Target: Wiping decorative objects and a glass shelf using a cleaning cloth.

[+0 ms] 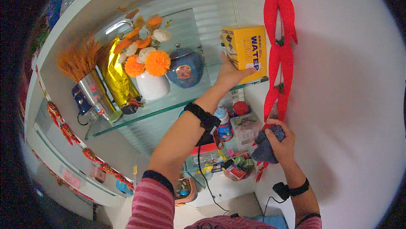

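Observation:
My left hand (233, 74) grips a yellow cardboard box (253, 51) that bears writing, at the right end of the upper glass shelf (142, 110); fingers lie at its left side and the thumb across its front. In my right hand (282, 142) is a bunched dark grey cloth (266, 149), held beside the lower end of a hanging string of red fabric chili peppers (285, 61). To the left of the box stands a dark blue lidded jar (187, 67), next to a white vase (153, 84) with orange and white artificial flowers (157, 62).
Further left on the shelf are a shiny gold bag (120, 83) and a silver container (96, 92) with dried stalks. Lower shelves hold a blue bottle (224, 129), a clear plastic box (247, 130) and small packets. A white wall (342, 86) borders the right side.

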Motion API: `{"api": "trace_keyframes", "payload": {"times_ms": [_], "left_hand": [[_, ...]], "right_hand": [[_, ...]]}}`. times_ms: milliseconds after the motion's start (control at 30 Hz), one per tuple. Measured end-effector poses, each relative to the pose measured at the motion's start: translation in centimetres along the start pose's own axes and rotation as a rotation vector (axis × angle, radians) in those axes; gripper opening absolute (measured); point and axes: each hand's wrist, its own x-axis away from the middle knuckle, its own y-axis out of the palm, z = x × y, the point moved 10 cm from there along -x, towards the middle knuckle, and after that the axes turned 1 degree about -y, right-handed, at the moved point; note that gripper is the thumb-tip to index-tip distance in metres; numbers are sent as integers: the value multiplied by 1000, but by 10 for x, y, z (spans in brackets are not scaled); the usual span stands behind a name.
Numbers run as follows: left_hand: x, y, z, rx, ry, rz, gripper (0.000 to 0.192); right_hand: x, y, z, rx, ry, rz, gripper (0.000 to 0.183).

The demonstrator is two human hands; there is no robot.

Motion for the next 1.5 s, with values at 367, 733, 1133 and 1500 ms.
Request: {"api": "trace_keyframes", "payload": {"times_ms": [367,733,1133,1500], "left_hand": [[28,-29,38,206,44,161,84],[189,-43,36,688,-346,-108,58],[307,-84,-61,867,-538,84,65],[356,-105,-89,890,-569,-21,77]], "right_hand": [[1,-4,13,-55,47,-16,23],[-37,-31,-119,-753,-284,277,33],[80,108,-94,-94,-647,-490,41],[34,159,-60,-551,-23,-430,37]]}}
